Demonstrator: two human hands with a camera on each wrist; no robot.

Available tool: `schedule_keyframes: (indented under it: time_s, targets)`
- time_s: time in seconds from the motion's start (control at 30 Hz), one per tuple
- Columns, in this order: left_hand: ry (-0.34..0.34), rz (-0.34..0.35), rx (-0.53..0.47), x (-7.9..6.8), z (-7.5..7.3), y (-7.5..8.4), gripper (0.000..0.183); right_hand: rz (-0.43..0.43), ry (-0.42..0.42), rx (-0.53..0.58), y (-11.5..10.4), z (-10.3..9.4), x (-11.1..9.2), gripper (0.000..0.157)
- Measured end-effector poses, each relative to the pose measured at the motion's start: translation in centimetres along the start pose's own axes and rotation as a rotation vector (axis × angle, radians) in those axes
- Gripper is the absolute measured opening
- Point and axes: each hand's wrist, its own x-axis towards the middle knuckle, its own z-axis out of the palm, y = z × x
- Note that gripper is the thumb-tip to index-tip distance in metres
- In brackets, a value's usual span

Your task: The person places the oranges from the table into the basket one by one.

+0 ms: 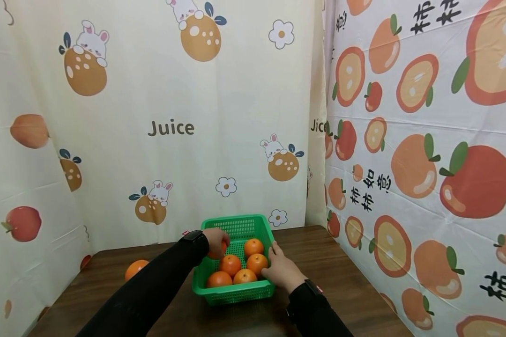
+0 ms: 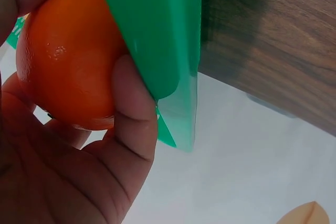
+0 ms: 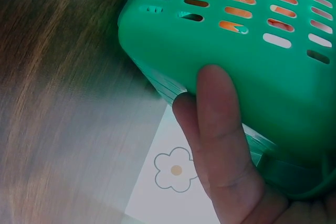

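Note:
In the head view a green plastic basket (image 1: 241,296) with slotted walls stands on the table and holds several oranges (image 1: 230,265). My left hand (image 1: 215,239) reaches over its left side and grips an orange (image 2: 73,56). The left wrist view shows thumb and fingers curled round this orange, close against the green wall. On the basket's right rim lies my right hand (image 1: 283,269), its thumb toward the inside. Two fingers (image 3: 218,114) press along the outer wall in the right wrist view, while the thumb is hidden there.
Another orange (image 1: 136,269) lies on the brown wooden table (image 1: 312,248), left of the basket and partly behind the left sleeve. Fruit-printed cloths (image 1: 244,93) hang behind the table and along both sides.

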Motion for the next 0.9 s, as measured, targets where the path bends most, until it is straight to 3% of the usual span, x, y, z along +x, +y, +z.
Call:
schedule_keyframes:
  time_s: [0.3, 0.73, 0.9]
  targets:
    - [0.000, -0.017, 0.053, 0.1, 0.7, -0.1, 0.047, -0.001, 0.007, -0.015, -0.2, 0.0, -0.2, 0.078]
    - [0.002, 0.048, 0.049, -0.2, 1.2, -0.2, 0.049, -0.014, 0.016, -0.009, -0.4, -0.1, -0.7, 0.076]
    - [0.003, 0.041, 0.075, -0.2, 1.0, -0.4, 0.047, -0.011, 0.014, -0.013, -0.3, -0.1, -0.4, 0.077]
